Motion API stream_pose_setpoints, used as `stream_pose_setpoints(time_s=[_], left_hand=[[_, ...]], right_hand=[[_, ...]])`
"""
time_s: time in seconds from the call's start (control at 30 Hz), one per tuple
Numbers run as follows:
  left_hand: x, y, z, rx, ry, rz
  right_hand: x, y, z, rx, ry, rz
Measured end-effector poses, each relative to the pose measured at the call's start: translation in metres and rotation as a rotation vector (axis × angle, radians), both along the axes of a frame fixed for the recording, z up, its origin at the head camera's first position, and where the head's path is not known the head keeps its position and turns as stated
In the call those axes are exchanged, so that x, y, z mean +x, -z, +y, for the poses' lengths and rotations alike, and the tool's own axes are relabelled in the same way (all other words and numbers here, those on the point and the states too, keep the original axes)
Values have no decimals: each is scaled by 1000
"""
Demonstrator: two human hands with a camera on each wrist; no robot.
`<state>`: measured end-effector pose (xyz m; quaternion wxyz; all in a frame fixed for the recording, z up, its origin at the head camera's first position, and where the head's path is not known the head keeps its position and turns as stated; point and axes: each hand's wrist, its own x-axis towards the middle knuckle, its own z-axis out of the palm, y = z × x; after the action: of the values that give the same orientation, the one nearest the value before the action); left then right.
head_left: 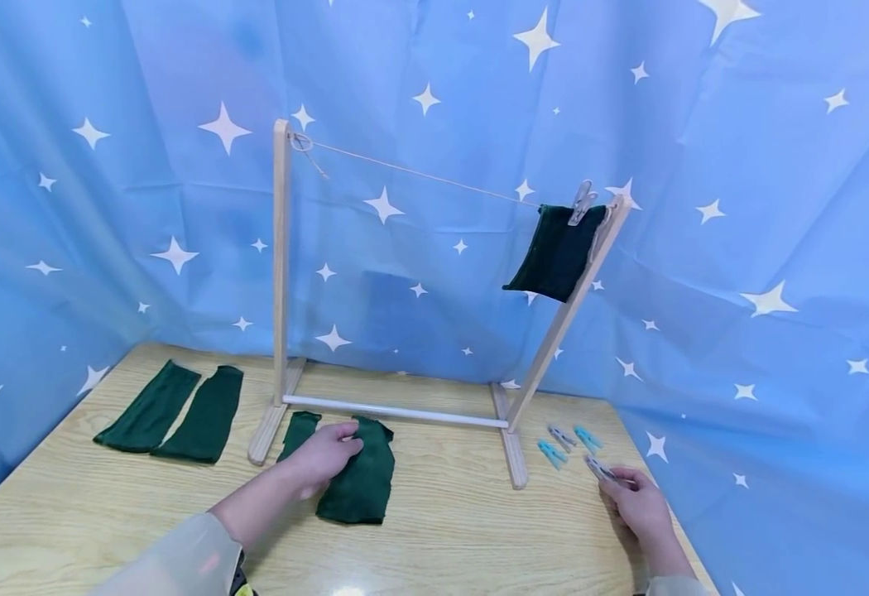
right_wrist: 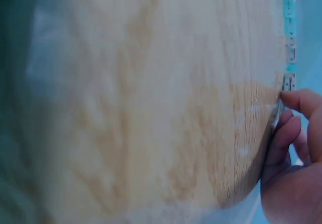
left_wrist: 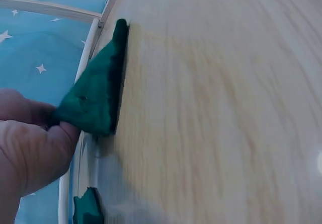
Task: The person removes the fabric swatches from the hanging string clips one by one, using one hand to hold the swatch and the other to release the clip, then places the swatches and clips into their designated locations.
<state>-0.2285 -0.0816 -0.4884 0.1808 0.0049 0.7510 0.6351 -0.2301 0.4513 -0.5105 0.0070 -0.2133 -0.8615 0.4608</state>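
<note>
My left hand (head_left: pixel 343 444) pinches the top edge of a dark green cloth (head_left: pixel 360 480) lying on the wooden table (head_left: pixel 442 530) in front of the drying rack (head_left: pixel 280 273). In the left wrist view the fingers (left_wrist: pixel 45 133) hold a raised corner of the cloth (left_wrist: pixel 95 95). At the table's right edge my right hand (head_left: pixel 616 482) pinches a grey clothespin (head_left: pixel 598 469); in the right wrist view its fingertips (right_wrist: pixel 297 99) close on that clothespin (right_wrist: pixel 276 114). Another green cloth (head_left: pixel 557 252) hangs from the string (head_left: pixel 420 174), held by a grey peg (head_left: pixel 580 203).
Two more green cloths (head_left: pixel 174 411) lie flat at the table's left. A smaller green piece (head_left: pixel 298 432) sits by the rack's left foot. Blue and grey clothespins (head_left: pixel 568 443) lie near the rack's right foot. A starry blue curtain (head_left: pixel 107 207) surrounds the table.
</note>
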Motion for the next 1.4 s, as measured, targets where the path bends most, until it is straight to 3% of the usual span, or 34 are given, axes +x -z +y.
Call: stream_pose_setpoints(time_s=[0.2, 0.4, 0.53, 0.67, 0.77, 0.9, 0.97, 1.03, 1.13, 1.4], left_hand=[[3, -5, -9, -176, -12, 66], [15, -23, -15, -462, 50, 163], [23, -29, -20, -556, 69, 194], [31, -33, -26, -710, 124, 302], [35, -35, -30, -816, 213, 426], [37, -30, -34, -817, 427, 525], [37, -25, -35, -808, 535, 540], [37, -20, -35, -786, 596, 530], [38, -13, -34, -775, 615, 505], [38, -9, -28, -765, 563, 501]], right_hand=[[-3, 0, 1, 17, -5, 6], [-4, 0, 1, 17, -18, 16], [-3, 0, 1, 26, -19, 15], [-2, 0, 0, 25, -19, 11], [-1, 0, 0, 33, -12, 14], [0, 0, 2, 20, -11, 11], [0, 2, 3, 5, -21, 13], [0, 3, 5, -4, -29, 10], [-1, 7, 7, 6, -33, 17], [-3, 9, 9, 41, -27, 17]])
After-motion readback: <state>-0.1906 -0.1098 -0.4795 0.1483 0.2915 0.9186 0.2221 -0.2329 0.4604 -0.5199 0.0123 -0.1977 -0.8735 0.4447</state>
